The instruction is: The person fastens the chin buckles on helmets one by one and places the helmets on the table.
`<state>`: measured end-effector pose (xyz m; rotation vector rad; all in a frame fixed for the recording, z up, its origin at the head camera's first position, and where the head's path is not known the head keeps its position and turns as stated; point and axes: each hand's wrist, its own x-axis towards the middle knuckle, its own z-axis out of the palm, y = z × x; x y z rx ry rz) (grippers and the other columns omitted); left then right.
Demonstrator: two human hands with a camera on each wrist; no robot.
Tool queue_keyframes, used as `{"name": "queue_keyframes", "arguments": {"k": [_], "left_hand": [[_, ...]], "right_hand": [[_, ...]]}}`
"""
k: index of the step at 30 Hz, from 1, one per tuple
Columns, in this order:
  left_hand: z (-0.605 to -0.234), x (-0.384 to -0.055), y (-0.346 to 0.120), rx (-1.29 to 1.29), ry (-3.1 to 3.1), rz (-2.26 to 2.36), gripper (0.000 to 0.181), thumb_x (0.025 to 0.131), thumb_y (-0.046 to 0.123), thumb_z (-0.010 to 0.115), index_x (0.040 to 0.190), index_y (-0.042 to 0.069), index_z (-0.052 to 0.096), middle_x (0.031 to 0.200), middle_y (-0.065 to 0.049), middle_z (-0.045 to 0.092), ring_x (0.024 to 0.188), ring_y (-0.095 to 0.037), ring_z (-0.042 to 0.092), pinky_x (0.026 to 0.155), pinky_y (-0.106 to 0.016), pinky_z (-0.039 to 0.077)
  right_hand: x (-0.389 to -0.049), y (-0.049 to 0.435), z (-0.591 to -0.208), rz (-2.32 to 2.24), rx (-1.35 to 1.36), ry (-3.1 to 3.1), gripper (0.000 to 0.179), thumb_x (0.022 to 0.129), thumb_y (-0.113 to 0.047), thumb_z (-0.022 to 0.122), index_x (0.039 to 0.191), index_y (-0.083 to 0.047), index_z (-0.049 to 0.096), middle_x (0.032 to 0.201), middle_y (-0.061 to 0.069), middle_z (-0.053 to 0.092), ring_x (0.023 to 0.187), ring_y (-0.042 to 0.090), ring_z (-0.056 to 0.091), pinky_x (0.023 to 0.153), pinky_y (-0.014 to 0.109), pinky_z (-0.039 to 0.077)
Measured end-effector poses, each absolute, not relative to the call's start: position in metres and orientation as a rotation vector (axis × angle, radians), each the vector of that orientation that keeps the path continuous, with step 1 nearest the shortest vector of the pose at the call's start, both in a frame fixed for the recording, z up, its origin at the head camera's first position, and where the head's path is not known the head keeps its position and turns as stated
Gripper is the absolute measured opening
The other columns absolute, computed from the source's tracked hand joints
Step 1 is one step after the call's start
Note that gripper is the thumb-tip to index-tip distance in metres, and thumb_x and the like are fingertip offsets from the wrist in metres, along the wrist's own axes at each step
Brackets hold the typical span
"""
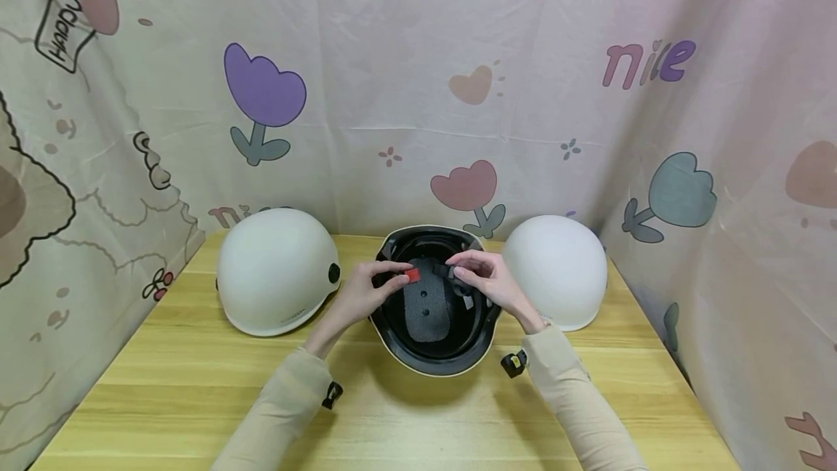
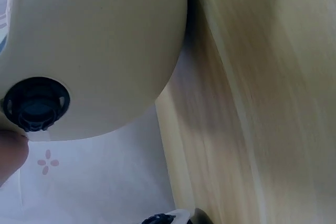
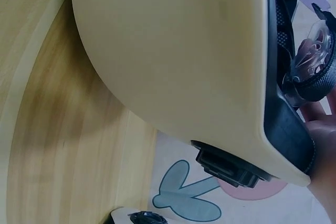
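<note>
An upturned cream helmet (image 1: 431, 369) with a black lining lies in the middle of the table, its inside facing up. Over its left rim, my left hand (image 1: 366, 288) pinches a small red buckle piece (image 1: 412, 275) between thumb and fingers. My right hand (image 1: 489, 276), over the right rim, pinches a black chin strap (image 1: 451, 272). In the right wrist view this strap (image 3: 320, 86) loops beside a clear plastic piece (image 3: 313, 51). The left wrist view shows mostly the outer shell (image 2: 105, 40) with its round black fitting (image 2: 37, 103); the left fingertips are out of that view.
One white helmet (image 1: 277, 271) stands dome-up at the left, another white helmet (image 1: 556, 271) at the right, both close to the middle one. The wooden table (image 1: 418, 435) ends at a patterned cloth backdrop (image 1: 392, 93).
</note>
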<state>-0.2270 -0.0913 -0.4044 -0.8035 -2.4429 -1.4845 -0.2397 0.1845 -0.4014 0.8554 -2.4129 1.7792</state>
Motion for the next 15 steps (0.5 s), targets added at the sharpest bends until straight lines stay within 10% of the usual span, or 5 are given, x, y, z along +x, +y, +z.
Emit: {"name": "queue_keyframes", "arguments": {"k": [7, 15], "left_hand": [[-0.4042, -0.2279, -0.0934, -0.812, -2.457, -1.614, 0.026, 0.091, 0.019, 0.075, 0.116, 0.010, 0.076, 0.116, -0.013, 0.075, 0.101, -0.019, 0.065, 0.084, -0.022, 0.052], [-0.4038, -0.2321, -0.0927, -0.812, -2.519, -1.553, 0.026, 0.089, 0.020, 0.077, 0.113, 0.011, 0.078, 0.114, -0.012, 0.076, 0.111, -0.027, 0.067, 0.097, -0.039, 0.054]], "right_hand": [[-0.2396, 0.1851, -0.4022, 1.780, 0.871, -2.403, 0.022, 0.098, -0.006, 0.062, 0.117, 0.003, 0.069, 0.109, 0.023, 0.072, 0.085, 0.002, 0.063, 0.077, 0.018, 0.053], [-0.2418, 0.1872, -0.4046, 1.760, 0.998, -2.407, 0.019, 0.098, -0.002, 0.061, 0.114, 0.003, 0.071, 0.095, -0.008, 0.069, 0.074, 0.003, 0.054, 0.065, 0.019, 0.047]]}}
